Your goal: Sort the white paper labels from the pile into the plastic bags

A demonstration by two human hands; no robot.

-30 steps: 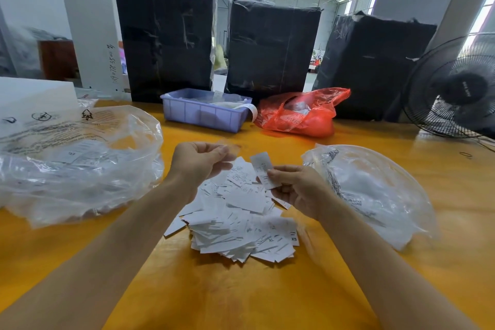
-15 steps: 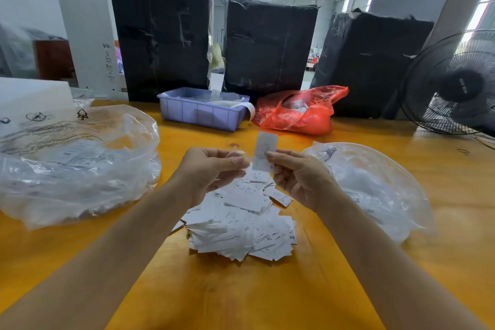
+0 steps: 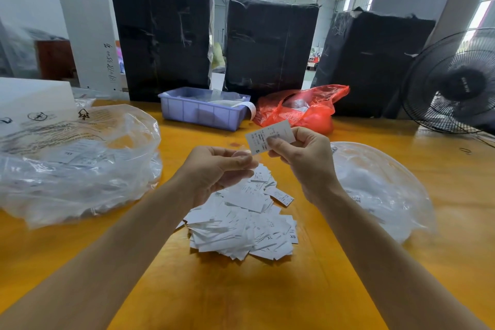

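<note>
A pile of white paper labels (image 3: 243, 225) lies on the yellow table (image 3: 241, 295) in front of me. My right hand (image 3: 302, 161) pinches one label (image 3: 263, 135) marked "S" and holds it up above the pile. My left hand (image 3: 214, 171) hovers just left of it, fingers curled together with thumb and forefinger touching; whether it holds anything is unclear. A large clear plastic bag (image 3: 75, 163) with labels inside lies at the left. Another clear plastic bag (image 3: 380, 187) lies at the right.
A blue plastic bin (image 3: 201, 112) and a red plastic bag (image 3: 300, 110) sit at the table's far side. Three black wrapped bales (image 3: 267, 45) stand behind them. A black fan (image 3: 455, 83) stands at the far right, a white box (image 3: 32, 94) at the far left.
My right hand has lifted the label from just over the pile up and away from me, turning its printed face toward me. My left hand rose slightly with it.
</note>
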